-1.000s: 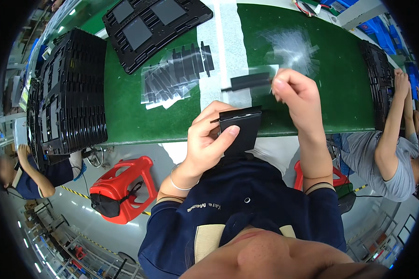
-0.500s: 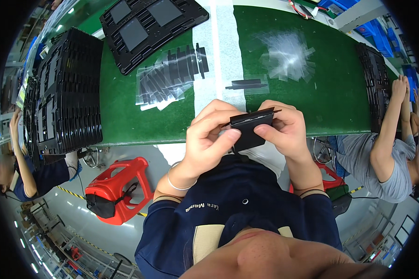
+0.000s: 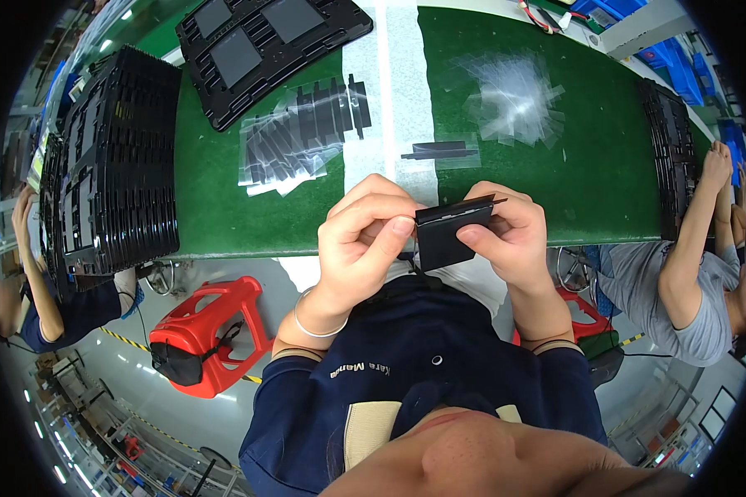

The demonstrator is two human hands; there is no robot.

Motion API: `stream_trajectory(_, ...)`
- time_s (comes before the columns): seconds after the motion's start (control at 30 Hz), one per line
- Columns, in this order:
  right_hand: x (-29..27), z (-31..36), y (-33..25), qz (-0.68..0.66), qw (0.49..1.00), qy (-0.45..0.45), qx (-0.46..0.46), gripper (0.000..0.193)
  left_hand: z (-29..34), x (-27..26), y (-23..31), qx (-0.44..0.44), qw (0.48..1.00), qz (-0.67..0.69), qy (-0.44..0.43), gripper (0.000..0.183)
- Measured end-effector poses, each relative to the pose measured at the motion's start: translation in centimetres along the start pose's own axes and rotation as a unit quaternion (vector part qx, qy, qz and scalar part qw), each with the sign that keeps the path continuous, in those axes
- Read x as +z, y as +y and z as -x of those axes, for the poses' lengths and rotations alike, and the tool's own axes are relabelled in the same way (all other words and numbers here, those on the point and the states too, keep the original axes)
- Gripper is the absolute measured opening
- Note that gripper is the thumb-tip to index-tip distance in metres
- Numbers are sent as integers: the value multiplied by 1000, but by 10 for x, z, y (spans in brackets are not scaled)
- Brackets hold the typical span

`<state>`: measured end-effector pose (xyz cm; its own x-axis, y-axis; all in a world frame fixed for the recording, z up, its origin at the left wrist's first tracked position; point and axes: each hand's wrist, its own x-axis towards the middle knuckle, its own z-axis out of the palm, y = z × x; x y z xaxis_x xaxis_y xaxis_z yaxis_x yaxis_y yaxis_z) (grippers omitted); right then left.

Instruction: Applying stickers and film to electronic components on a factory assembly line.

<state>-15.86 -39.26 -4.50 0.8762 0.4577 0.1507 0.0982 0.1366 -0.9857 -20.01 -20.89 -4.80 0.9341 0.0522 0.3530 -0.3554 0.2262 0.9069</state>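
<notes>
A flat black rectangular piece (image 3: 451,242) is held up in front of me, just past the table's near edge. A narrow black strip (image 3: 456,209) runs along its upper edge and sticks out at the right. My right hand (image 3: 512,236) grips the piece, thumb on its face and fingers behind. My left hand (image 3: 366,240) is closed in a pinch, thumb against forefinger, right at the piece's upper left corner; what lies between those fingertips is hidden. Beyond my hands lies a black strip on a clear film (image 3: 439,151).
Several filmed black strips (image 3: 302,132) lie fanned out at left, a pile of clear film pieces (image 3: 515,99) at right. A black tray (image 3: 278,54) holds grey-faced rectangles. Stacked black trays (image 3: 120,161) stand far left, more (image 3: 667,149) at right. A red stool (image 3: 211,335) and co-workers flank me.
My left thumb has come off the face of the black piece and moved left to its corner, pinching against the forefinger. My right hand still grips the piece, which has shifted slightly right.
</notes>
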Motion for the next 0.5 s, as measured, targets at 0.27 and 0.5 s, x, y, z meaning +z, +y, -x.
stream_trajectory(0.27, 5, 1, 2, 20, 999, 33, -10, 12, 3, 4, -4, 14, 999, -23, 30, 8)
stream_trajectory(0.5, 5, 0, 1, 53, 998, 20, -32, 13, 12, 11, -16, 24, 997, 32, 71, 6)
